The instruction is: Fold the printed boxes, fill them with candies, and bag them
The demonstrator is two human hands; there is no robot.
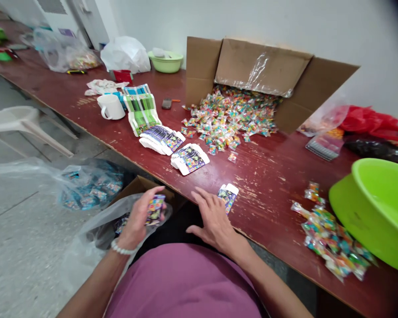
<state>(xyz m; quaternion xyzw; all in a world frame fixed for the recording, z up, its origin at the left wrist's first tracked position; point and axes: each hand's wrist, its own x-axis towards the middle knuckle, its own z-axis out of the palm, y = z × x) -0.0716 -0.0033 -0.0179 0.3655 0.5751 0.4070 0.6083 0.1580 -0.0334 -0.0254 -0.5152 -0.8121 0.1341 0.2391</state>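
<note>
My left hand [137, 223], with a bead bracelet at its wrist, grips a small purple candy box [155, 209] between thumb and fingers. Below it is a clear plastic bag [96, 238] with similar dark boxes inside, partly hidden by the hand. My right hand [214, 216] is at the table's edge, fingers apart and holding nothing. Just beyond its fingers lies one unfilled purple carton [229, 196] with white flaps raised. Two fanned stacks of flat purple cartons, a nearer stack [190, 158] and a farther stack [162, 139], rest farther along the edge.
A tipped cardboard box [265, 66] spills wrapped candies [225, 119] onto the red table [262, 176]. More candies [331, 243] lie beside a green basin [341, 198] at right. A white mug [111, 107] and green cartons [142, 110] stand left. A plastic stool [16, 117] is on the floor.
</note>
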